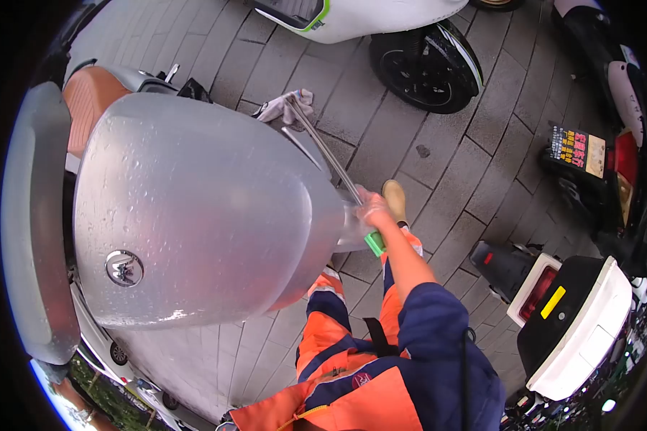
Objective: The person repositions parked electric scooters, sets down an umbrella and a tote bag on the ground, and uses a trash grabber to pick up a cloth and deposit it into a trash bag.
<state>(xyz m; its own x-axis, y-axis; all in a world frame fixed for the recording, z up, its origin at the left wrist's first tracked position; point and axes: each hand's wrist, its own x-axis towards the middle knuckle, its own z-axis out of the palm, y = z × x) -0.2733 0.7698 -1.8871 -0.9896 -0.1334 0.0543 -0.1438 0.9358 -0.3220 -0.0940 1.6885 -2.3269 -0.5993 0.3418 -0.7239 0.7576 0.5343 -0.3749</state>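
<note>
Tongs (328, 152) slant right of the silver scooter (201, 208), right hand (372, 207) wrapped round them, left hand's state untellable; lifting a crumpled scrap (275, 110) seems in hand, calling for a steady squeeze.

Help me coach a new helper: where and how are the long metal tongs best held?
I'd take the tongs by the near end, beside the green piece, from the right side, as the right hand does: they're long and thin, slanting away from there toward the pale cloth.
</note>
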